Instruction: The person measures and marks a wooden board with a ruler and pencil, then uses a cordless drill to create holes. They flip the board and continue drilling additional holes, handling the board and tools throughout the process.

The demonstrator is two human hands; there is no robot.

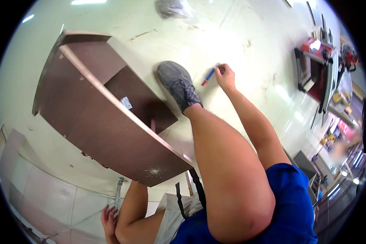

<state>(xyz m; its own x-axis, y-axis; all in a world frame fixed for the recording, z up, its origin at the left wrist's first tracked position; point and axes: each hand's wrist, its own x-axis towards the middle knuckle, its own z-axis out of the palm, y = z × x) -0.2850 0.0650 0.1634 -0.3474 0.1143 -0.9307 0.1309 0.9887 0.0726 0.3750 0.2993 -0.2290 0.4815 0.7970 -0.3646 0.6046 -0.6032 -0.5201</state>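
On the right, my right hand (225,76) is bent down by the floor beyond my grey shoe. Its thumb and fingertips close on the blue end of a slim blue-and-red pen-like stick (208,77). My left hand (108,218) is low on the left, fingers curled at the lower end of a slender grey-green tool (118,190); its exact kind is not clear. Between my hands, a brown wooden cabinet frame (105,126) lies tilted beside my leg. A white label (126,103) is on its inner panel, and pale dust (153,171) lies on the near board.
My shoe (177,81) stands on the pale floor between the cabinet frame and my right hand. A clear plastic bag (174,9) lies at the far edge. A black-and-red rack (315,71) stands on the right, with cluttered tools behind. A grey fabric piece with black straps (173,211) is at my lap.
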